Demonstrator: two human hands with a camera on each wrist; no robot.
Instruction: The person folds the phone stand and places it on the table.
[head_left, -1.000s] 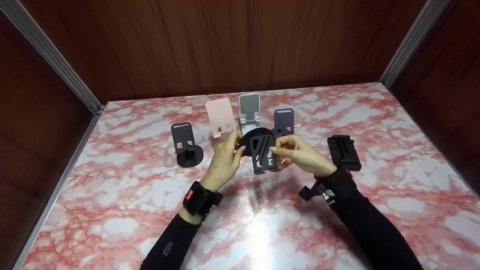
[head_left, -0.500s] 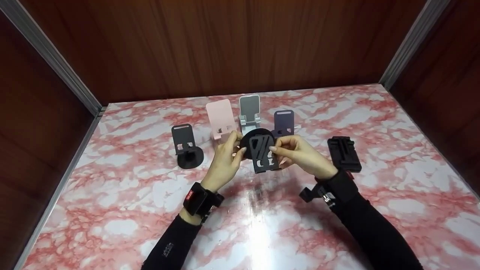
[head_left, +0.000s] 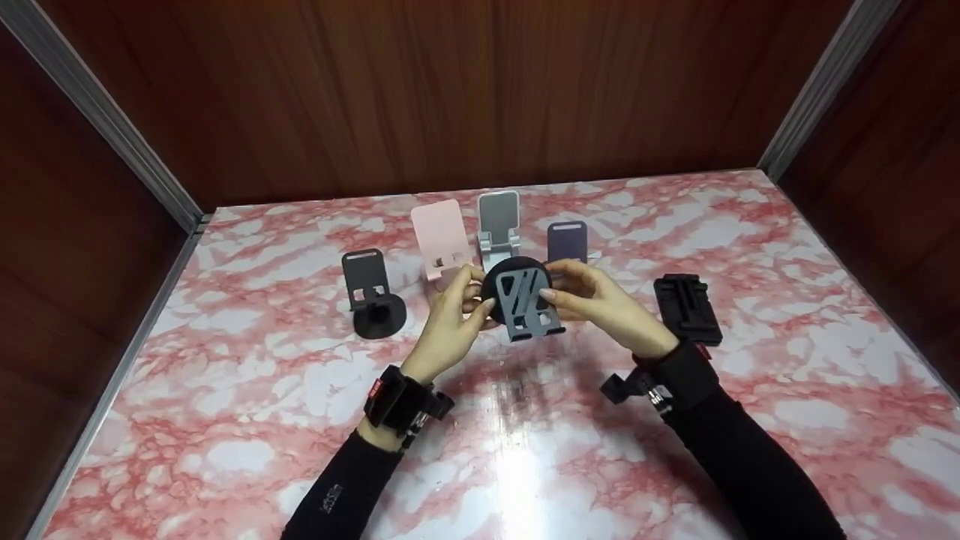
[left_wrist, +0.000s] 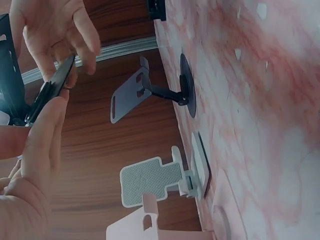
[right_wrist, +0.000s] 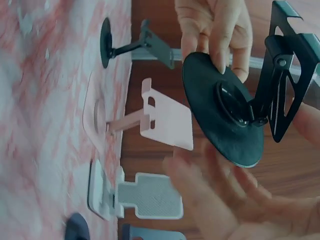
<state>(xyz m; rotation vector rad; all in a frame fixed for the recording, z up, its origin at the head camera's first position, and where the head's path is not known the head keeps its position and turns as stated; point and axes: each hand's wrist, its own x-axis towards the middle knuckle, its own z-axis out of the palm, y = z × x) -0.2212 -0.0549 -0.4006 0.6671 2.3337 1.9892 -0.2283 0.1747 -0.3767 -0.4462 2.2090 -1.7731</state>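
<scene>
In the head view a black folding phone stand is held up off the table, its slotted plate facing the head camera and its round base behind. My left hand pinches the left edge of the base, thumb in front. From the other side my right hand holds the stand, thumb on the plate's right edge and fingers behind. The right wrist view shows the underside of the round base, with the hinged arm bent between base and plate. Right-hand fingers look blurred there, so their exact contact is unclear.
Behind the hands stand a pink phone stand, a grey-white one and a purple one. A dark stand is at left; a folded black one lies at right. Wooden panels enclose the marbled table.
The held stand's plate has tilted back and looks lighter, its lower lip now showing more. My right fingers have shifted up behind it. The left hand stays at the base's edge.
</scene>
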